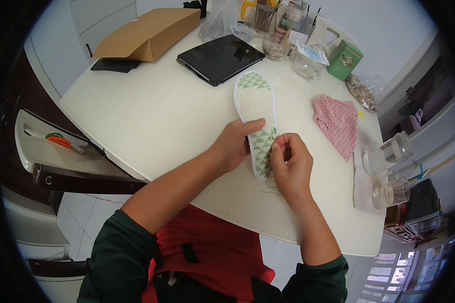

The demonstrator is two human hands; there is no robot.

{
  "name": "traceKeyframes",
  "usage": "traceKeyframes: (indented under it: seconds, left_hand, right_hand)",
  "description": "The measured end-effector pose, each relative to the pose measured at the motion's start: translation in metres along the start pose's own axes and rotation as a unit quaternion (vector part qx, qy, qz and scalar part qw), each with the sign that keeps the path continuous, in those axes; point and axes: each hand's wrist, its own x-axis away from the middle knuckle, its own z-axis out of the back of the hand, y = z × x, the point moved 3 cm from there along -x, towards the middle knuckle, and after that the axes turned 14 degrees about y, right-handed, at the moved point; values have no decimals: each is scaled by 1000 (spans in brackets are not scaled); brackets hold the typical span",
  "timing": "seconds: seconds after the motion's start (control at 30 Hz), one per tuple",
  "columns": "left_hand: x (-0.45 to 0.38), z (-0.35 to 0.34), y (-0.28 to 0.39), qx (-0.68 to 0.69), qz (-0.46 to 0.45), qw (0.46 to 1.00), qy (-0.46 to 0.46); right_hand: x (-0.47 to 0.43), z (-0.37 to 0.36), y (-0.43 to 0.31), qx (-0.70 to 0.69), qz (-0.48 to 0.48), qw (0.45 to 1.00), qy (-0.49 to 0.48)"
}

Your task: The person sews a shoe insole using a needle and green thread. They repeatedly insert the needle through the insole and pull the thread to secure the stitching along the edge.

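A cream fabric shoe insole (253, 102) with white edging and green stitched patterns at toe and heel is held upright over the table. My left hand (235, 144) grips its left edge at the middle, thumb lying across the face. At the right edge of the heel part, my right hand (294, 163) has thumb and index finger pinched together against the insole. Whether a needle sits between those fingertips is too small to tell. A thin loose thread (272, 185) curls below the heel, beside my right wrist.
On the white table (151, 113) lie a black tablet (223, 58), a brown cardboard box (148, 34) and a pink patterned cloth (337, 123). Glass jars (388, 151), a glass teapot (309, 64) and a green box (345, 60) stand right. Orange-handled scissors (60, 141) rest on a chair left.
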Motion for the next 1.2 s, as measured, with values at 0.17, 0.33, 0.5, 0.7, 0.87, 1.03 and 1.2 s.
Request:
traceKeyframes:
  seconds: [0.17,0.33,0.5,0.7,0.87,1.03,1.2]
  left_hand:
    - [-3,3,-3,47,56,997,-17]
    - [4,-2,-2,72,85,994,-18]
    - [2,-1,-4,85,90,992,-34]
    - [4,-3,-3,91,100,990,-38]
    - [4,-3,-4,90,104,990,-43]
    - [3,-2,-5,71,95,992,-35]
    - [-1,0,-5,26,36,998,-35]
  right_hand:
    - [3,-1,-3,-21,-3,1000,1]
    - [6,-3,-3,-28,5,1000,11]
    - [6,-4,-3,-29,23,999,28]
    - [5,-4,-5,-26,24,999,33]
    - [5,-4,-3,-32,29,998,37]
    - [4,-3,-4,-23,39,998,40]
    - [0,-1,2,-18,8,999,35]
